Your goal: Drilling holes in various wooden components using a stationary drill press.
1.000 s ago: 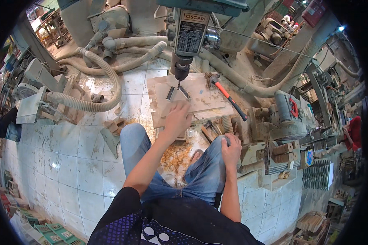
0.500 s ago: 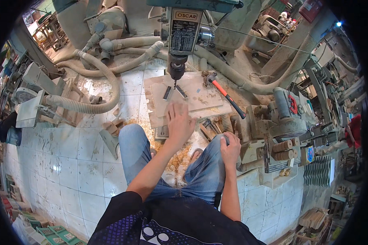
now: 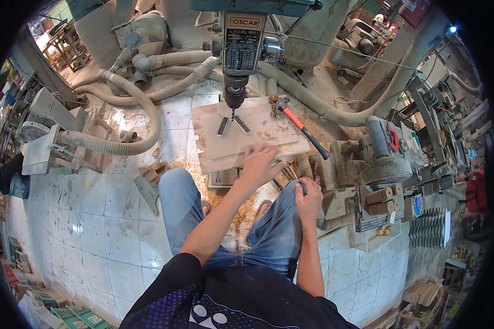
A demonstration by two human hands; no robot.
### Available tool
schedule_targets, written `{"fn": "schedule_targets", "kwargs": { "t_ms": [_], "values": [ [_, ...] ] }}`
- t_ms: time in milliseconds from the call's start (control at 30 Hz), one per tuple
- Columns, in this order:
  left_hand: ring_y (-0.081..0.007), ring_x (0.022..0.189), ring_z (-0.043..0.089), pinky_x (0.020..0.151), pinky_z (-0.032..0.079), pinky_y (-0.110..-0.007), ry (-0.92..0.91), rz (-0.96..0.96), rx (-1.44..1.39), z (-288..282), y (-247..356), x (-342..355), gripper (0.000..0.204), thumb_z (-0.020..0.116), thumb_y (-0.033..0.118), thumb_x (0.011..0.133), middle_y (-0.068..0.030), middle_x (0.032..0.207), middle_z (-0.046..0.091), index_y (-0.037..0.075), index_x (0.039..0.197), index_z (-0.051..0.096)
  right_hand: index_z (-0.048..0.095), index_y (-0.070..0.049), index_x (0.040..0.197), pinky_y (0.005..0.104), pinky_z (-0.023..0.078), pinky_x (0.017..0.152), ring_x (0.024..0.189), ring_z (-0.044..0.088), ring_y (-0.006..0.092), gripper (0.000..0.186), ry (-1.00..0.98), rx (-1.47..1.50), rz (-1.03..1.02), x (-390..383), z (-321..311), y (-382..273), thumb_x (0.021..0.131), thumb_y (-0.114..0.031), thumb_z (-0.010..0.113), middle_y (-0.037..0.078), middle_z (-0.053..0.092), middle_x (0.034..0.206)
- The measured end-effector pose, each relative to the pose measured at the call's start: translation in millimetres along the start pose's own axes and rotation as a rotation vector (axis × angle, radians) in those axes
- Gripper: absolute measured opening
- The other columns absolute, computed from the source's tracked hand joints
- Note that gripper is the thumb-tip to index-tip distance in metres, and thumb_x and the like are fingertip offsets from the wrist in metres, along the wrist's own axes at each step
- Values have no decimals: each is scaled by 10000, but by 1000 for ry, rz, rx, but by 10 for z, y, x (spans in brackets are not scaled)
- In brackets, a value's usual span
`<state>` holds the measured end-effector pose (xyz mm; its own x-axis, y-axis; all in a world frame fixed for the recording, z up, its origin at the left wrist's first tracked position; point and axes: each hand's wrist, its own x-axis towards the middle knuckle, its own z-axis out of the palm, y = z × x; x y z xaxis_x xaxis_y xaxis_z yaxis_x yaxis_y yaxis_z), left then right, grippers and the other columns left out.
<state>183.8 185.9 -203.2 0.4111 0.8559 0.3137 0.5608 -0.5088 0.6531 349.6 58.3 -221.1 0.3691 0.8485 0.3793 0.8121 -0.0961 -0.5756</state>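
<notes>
- White floor tiles (image 3: 121, 236), streaked with dirt, spread through a cluttered workshop, with ribbed hoses (image 3: 148, 123) looping beyond the work area.
- One drill press (image 3: 240, 46) rises at the far side of the work, its chuck (image 3: 235, 93) pointing down with a thin drill bit (image 3: 233, 113) fitted.
- Below it, a light wooden board (image 3: 217, 145) lies on a larger, dusty wooden panel (image 3: 196, 118).
- Two small dark bars with pale edges lie on the board near the bit: the left bar (image 3: 223, 126) and the right bar (image 3: 242, 125), slanting apart toward the person.
- The person's left hand (image 3: 260, 166) is raised over the near edge of the panel, well apart from both bars; its grip is released, the fingers spread and blurred, with nothing visible in them.
- The right hand (image 3: 309, 198) rests on the right knee of the blue jeans (image 3: 184, 211), fingers curved over the denim; whether its grip encloses anything cannot be told.
- A hammer (image 3: 303, 129) with an orange and black handle lies slantwise along the panel's right side.
- Yellowish shavings (image 3: 237, 216) litter the floor between the person's feet.
</notes>
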Motion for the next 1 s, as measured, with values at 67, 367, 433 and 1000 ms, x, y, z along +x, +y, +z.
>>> {"fn": "schedule_targets", "kwargs": {
  "t_ms": [67,367,433,1000],
  "values": [
    [-402,1263,454,1014,379,-481,-99,86,-251,-22,-11,1,401,635,267,859,-136,1350,539,34,1184,608,682,-58,1043,431,429,957,1081,597,315,241,1,-3,1,10,3,3,825,-156,656,102,681,1109],
    [-399,1340,394,1048,381,-439,259,-56,333,356,25,215,504,626,309,877,-239,1428,447,-19,1250,544,680,-57,1046,437,427,956,1081,593,323,247,2,11,13,-6,8,3,823,-158,654,105,677,1115],
    [-414,1327,400,1057,359,-477,320,-93,370,440,140,235,468,630,308,864,-246,1412,456,-11,1202,571,679,-60,1048,439,426,957,1082,593,319,246,8,16,9,-1,11,14,825,-160,654,104,675,1120],
    [-453,1350,357,1145,225,-530,213,-41,160,807,61,608,559,653,298,824,-314,1463,363,31,1304,548,677,-71,1054,438,406,984,1105,584,309,250,3,22,19,-8,24,59,831,-179,646,99,673,1129]
  ]
}}
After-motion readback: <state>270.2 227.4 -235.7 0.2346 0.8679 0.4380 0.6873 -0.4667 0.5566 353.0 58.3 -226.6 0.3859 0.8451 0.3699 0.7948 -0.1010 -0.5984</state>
